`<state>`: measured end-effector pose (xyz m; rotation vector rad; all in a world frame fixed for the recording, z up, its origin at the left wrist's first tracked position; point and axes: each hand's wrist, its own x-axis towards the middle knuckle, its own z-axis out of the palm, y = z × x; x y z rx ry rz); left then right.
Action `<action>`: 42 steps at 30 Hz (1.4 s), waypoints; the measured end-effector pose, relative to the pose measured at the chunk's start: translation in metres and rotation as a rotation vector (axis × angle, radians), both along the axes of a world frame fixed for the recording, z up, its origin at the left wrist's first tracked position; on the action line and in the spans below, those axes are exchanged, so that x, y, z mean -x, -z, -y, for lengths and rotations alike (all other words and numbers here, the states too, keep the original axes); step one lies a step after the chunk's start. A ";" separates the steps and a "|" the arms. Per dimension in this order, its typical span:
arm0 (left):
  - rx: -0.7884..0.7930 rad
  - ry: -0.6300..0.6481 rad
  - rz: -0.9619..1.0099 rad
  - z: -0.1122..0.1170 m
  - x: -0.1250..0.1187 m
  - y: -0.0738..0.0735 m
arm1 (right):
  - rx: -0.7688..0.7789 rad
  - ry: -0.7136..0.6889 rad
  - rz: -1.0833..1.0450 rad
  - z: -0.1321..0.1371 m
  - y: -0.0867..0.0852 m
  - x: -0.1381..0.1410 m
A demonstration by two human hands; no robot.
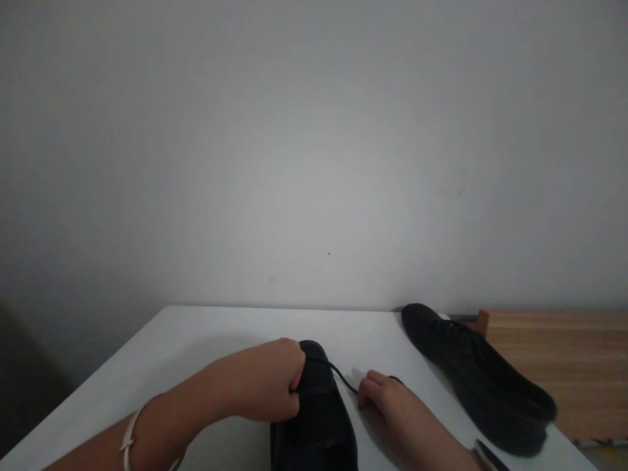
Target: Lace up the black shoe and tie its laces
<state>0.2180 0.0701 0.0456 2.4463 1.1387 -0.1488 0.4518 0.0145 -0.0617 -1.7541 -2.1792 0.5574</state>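
Observation:
A black shoe stands on the white table in front of me, toe pointing to the wall. My left hand is closed over the shoe's left side near the toe; what its fingers grip is hidden. From beside that hand a black shoelace runs across the shoe to the right. My right hand, just right of the shoe, pinches this lace, and a short bit of it shows behind the fingers.
A second black shoe, laced, lies at the table's right side. Beyond it is a wooden panel. The white table meets a grey wall at the back.

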 end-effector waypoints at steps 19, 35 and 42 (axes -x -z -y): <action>-0.250 -0.039 0.184 0.018 -0.011 0.022 | -0.220 -0.084 -0.391 0.002 -0.011 0.018; -0.169 -0.071 0.407 0.018 -0.024 0.058 | -0.228 -0.129 -0.302 0.000 -0.013 0.013; -0.177 -0.040 0.423 0.019 -0.025 0.054 | -0.215 -0.143 -0.250 0.002 -0.012 0.007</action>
